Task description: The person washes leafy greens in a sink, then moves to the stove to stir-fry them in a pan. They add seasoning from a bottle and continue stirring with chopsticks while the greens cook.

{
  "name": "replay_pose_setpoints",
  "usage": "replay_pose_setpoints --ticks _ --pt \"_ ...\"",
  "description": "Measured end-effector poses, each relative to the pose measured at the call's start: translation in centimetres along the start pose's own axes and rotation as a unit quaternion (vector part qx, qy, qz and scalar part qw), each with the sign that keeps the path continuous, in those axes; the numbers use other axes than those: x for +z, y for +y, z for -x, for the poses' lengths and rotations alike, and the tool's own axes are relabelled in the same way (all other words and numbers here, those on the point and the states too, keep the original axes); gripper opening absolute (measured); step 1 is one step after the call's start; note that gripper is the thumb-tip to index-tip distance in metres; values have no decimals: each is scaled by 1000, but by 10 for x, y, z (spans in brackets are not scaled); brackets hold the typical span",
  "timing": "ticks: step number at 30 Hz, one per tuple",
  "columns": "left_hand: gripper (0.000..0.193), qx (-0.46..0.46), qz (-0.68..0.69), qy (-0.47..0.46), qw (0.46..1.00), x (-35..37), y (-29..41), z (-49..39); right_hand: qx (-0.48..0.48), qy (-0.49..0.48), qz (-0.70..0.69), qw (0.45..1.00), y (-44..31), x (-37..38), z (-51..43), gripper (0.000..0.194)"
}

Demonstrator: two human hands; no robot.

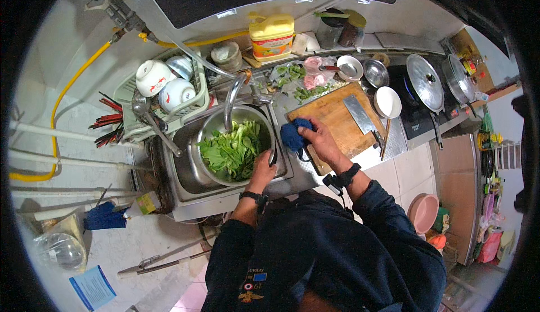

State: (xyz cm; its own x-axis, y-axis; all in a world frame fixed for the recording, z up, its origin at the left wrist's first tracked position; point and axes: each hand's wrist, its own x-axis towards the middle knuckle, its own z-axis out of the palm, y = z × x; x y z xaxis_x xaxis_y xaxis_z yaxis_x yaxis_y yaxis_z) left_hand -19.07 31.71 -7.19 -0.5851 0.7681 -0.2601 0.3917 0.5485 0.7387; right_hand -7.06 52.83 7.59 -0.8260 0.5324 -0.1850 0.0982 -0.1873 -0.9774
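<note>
My right hand grips a bunched dark blue cloth over the left edge of a wooden cutting board. A cleaver lies flat on the board's right part. At the sink, my left hand is closed at the right rim of a round stainless steel basin. Leafy green vegetables fill much of that basin, which sits in the steel sink. A curved chrome faucet reaches over the leaves.
Left of the faucet, a dish rack holds upturned bowls. Behind the counter stands a yellow jug. Green scraps lie behind the board. To the right are a white bowl and a lidded pan over a blue flame.
</note>
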Motion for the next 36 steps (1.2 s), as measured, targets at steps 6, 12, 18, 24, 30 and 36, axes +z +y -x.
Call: replay_pose_setpoints --ticks 6,12,18,24,30,36 --pt "46 -58 110 79 989 -26 -19 33 -68 79 -26 994 -13 4 -68 46" --pt "34 -59 123 161 978 -65 -31 45 -213 186 440 852 6 5 -137 49" --pt "33 -35 196 166 966 -98 -8 40 -91 -98 622 772 44 43 -167 20" --pt "35 6 130 147 981 -113 4 35 -190 -58 697 689 66 30 -154 15" --pt "37 -29 264 211 941 -121 10 5 -288 -35 571 768 68 45 -150 27" --pt "37 -14 213 207 955 -139 37 -8 -170 -95 593 782 91 43 -169 28"
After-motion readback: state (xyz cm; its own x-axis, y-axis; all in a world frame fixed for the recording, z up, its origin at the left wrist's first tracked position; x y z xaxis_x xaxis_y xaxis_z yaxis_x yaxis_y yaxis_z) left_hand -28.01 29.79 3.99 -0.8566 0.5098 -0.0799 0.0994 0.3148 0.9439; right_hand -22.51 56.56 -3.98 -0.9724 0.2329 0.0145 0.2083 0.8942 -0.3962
